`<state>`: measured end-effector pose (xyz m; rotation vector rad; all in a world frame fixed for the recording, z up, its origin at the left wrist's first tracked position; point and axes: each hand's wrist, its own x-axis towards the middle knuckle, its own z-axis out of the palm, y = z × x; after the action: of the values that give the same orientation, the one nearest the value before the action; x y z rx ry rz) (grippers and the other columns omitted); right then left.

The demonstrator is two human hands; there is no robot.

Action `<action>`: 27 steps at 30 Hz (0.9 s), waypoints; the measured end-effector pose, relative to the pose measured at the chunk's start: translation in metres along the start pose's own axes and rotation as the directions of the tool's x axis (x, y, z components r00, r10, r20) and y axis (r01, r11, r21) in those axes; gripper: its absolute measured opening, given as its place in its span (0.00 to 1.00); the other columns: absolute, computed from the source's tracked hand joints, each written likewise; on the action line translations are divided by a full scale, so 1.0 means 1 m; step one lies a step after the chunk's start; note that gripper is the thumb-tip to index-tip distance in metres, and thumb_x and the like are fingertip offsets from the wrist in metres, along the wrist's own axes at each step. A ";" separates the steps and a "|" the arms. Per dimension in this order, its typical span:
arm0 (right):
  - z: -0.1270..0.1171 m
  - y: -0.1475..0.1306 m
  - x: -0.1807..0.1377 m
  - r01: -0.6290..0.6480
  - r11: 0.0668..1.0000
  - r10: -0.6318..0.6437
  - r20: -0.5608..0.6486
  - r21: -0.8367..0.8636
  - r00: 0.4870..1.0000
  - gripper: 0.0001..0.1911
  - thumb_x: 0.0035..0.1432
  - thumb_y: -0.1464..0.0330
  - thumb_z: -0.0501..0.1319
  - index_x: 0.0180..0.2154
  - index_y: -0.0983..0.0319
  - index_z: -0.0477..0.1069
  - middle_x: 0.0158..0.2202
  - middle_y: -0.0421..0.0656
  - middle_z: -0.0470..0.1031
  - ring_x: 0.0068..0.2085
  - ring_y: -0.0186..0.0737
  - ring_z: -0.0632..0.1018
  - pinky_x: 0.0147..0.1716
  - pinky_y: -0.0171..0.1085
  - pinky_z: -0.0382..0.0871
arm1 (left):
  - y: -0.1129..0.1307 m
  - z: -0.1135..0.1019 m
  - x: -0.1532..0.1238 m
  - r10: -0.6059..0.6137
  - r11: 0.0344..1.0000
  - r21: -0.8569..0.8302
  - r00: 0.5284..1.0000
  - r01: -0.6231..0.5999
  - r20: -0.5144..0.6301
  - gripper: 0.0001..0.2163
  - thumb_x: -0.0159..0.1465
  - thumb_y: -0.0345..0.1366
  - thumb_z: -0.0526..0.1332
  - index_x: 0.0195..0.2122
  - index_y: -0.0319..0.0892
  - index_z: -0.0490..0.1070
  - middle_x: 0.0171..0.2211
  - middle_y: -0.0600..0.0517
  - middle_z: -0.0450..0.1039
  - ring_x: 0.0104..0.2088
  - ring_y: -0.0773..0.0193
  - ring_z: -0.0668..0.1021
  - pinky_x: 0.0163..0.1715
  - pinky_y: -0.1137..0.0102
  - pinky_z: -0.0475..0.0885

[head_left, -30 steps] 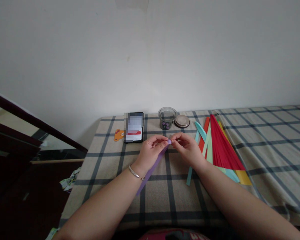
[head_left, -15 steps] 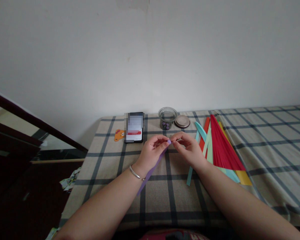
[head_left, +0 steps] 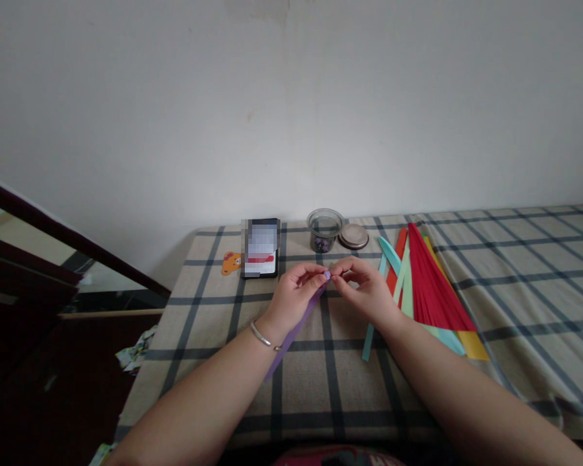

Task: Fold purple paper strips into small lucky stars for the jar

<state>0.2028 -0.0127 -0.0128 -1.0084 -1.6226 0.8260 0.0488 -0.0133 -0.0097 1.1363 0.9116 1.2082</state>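
Note:
A purple paper strip (head_left: 291, 336) runs from my fingertips down past my left wrist, its upper end folded into a small knot-like shape. My left hand (head_left: 298, 291) pinches that folded end between thumb and forefinger. From the other side my right hand (head_left: 362, 288) closes thumb and forefinger on the same end, the tips nearly meeting the left ones. Just beyond the hands stands a clear plastic cup (head_left: 325, 226) with a few small purple pieces at the bottom. Its round lid (head_left: 354, 235) lies beside it.
A phone (head_left: 261, 249) lies at the back left, next to an orange bear cutout (head_left: 231, 263). Right of my hands are red paper strips (head_left: 432, 291), with turquoise strips (head_left: 389, 252), orange, green and yellow ones around them. A checked cloth (head_left: 199, 388) covers the table against the wall.
Both hands keep their pinch at nearly the same spot. The fingertips and the folded end of the purple strip have shifted very slightly left.

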 end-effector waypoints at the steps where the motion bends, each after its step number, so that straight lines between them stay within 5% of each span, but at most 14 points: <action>1: 0.000 -0.001 0.000 -0.004 1.000 0.004 -0.001 -0.003 1.000 0.03 0.54 0.67 0.60 0.30 0.59 0.68 0.30 0.42 0.72 0.33 0.37 0.74 0.30 0.36 0.71 | 0.000 0.000 0.000 -0.006 1.000 -0.004 1.000 0.006 -0.003 0.09 0.52 0.38 0.67 0.32 0.40 0.74 0.32 0.51 0.77 0.34 0.66 0.77 0.39 0.70 0.72; 27: 0.003 -0.002 0.000 -0.072 0.997 0.073 -0.019 0.021 0.997 0.05 0.53 0.66 0.60 0.29 0.60 0.68 0.28 0.41 0.72 0.31 0.37 0.74 0.29 0.35 0.70 | -0.004 -0.004 -0.001 -0.006 0.999 0.049 1.000 0.006 -0.003 0.10 0.52 0.40 0.68 0.33 0.41 0.78 0.35 0.49 0.80 0.37 0.61 0.79 0.42 0.66 0.72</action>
<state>0.1993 -0.0138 -0.0116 -1.0635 -1.5655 0.8763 0.0461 -0.0132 -0.0147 1.1704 0.9508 1.1889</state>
